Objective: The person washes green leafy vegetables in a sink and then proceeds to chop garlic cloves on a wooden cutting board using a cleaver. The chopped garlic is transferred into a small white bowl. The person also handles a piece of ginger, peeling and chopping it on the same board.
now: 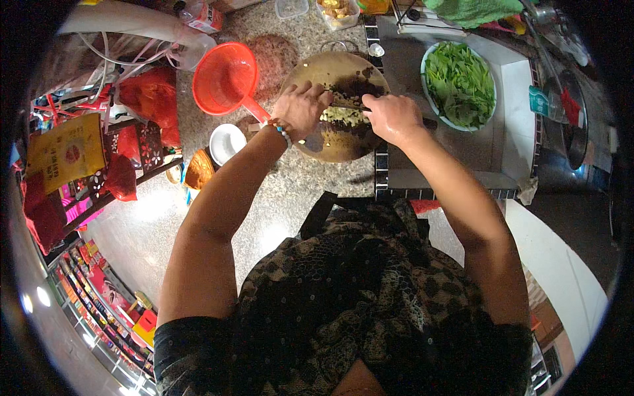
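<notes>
My right hand (pixel 394 116) is closed round the handle of a knife (pixel 349 106), whose blade points left over the round wooden chopping board (pixel 334 146). Chopped pale bits, which look like garlic, lie on both sides of the blade (pixel 342 116). My left hand (pixel 302 109) is over the left part of the board, fingers spread and fingertips close to the blade's far end; whether they press on the blade I cannot tell. Dark wet patches mark the board. A beaded bracelet circles my left wrist, beside the handle of a red plastic ladle (pixel 225 78).
Left of the board stands a white bowl (pixel 228 143) near a brown bowl-like thing (pixel 199 170). To the right, a basin of leafy greens (pixel 460 86) sits in a tile-edged recess. Plastic tubs (pixel 339 20) stand at the back. A pan (pixel 574 119) is at far right.
</notes>
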`<control>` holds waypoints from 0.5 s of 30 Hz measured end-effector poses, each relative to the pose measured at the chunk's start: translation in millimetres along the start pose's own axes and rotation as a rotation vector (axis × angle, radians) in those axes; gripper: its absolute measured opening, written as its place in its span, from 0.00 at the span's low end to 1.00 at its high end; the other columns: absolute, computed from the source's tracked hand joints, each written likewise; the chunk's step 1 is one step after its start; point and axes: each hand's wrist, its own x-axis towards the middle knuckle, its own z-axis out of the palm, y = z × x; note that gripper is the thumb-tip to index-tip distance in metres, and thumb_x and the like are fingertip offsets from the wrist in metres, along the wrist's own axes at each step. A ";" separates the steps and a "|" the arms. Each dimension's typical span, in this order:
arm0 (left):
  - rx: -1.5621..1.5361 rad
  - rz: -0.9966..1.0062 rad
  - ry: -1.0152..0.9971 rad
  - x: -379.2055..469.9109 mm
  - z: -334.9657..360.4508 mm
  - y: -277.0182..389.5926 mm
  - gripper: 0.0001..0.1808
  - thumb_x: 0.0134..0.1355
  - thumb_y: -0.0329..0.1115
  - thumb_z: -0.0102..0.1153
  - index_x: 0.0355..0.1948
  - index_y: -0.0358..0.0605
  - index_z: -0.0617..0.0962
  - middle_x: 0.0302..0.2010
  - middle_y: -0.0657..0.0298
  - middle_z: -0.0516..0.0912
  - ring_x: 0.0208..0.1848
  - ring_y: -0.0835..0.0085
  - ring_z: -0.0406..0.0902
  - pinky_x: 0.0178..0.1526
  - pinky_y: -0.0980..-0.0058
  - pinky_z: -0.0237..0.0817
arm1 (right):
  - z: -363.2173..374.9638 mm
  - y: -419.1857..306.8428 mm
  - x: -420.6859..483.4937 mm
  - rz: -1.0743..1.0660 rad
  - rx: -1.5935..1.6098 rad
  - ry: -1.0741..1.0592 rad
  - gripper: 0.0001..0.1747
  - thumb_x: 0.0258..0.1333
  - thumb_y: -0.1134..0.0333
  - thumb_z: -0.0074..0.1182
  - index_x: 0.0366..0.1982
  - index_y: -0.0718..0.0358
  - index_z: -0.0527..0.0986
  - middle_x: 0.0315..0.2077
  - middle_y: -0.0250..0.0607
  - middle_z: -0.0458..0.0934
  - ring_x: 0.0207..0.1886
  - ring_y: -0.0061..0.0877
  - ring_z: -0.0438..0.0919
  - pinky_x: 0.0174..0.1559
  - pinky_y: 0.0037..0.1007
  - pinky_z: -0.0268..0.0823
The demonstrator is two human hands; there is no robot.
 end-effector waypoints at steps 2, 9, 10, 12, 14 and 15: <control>-0.007 0.017 -0.002 0.2 0.5 -3.3 0.15 0.54 0.34 0.52 0.45 0.52 0.77 0.42 0.64 0.77 0.48 0.64 0.74 0.52 0.64 0.66 | 1.1 1.4 -1.0 -0.009 0.006 -0.003 0.09 0.56 0.60 0.52 0.38 0.53 0.74 0.29 0.44 0.82 0.37 0.42 0.81 0.37 0.45 0.71; -0.052 0.053 -0.028 -0.1 -23.3 -3.8 0.15 0.53 0.34 0.52 0.43 0.51 0.78 0.40 0.63 0.77 0.48 0.64 0.74 0.49 0.64 0.68 | -16.5 -7.6 -10.1 0.003 -0.007 -0.021 0.09 0.56 0.59 0.51 0.36 0.55 0.74 0.28 0.45 0.81 0.35 0.42 0.81 0.35 0.44 0.72; -0.018 0.061 0.060 -4.8 -8.4 -0.7 0.15 0.52 0.34 0.52 0.43 0.50 0.77 0.41 0.62 0.77 0.47 0.63 0.74 0.49 0.62 0.68 | -13.9 -7.7 -11.4 0.005 -0.020 -0.023 0.10 0.56 0.59 0.52 0.36 0.55 0.74 0.28 0.45 0.81 0.34 0.42 0.82 0.34 0.44 0.73; 0.001 0.010 -0.019 -9.8 -4.8 8.9 0.15 0.53 0.34 0.52 0.43 0.48 0.77 0.45 0.61 0.78 0.48 0.63 0.73 0.50 0.60 0.67 | -0.3 -6.5 -15.0 -0.013 -0.013 0.017 0.09 0.56 0.59 0.52 0.36 0.55 0.73 0.27 0.45 0.81 0.33 0.42 0.82 0.33 0.44 0.73; -0.024 0.015 -0.041 -9.1 -5.7 9.9 0.15 0.53 0.34 0.51 0.44 0.47 0.77 0.45 0.61 0.78 0.49 0.63 0.73 0.50 0.60 0.66 | 7.0 -0.9 -12.3 -0.022 -0.009 0.026 0.09 0.56 0.60 0.52 0.36 0.55 0.74 0.27 0.45 0.81 0.33 0.41 0.82 0.33 0.44 0.73; -0.020 0.026 -0.031 -8.1 -6.3 7.1 0.15 0.53 0.34 0.51 0.43 0.47 0.77 0.45 0.61 0.78 0.49 0.63 0.73 0.50 0.61 0.66 | 4.0 -2.1 -11.9 -0.023 -0.010 0.025 0.09 0.56 0.60 0.51 0.35 0.55 0.74 0.27 0.45 0.81 0.33 0.41 0.82 0.33 0.44 0.73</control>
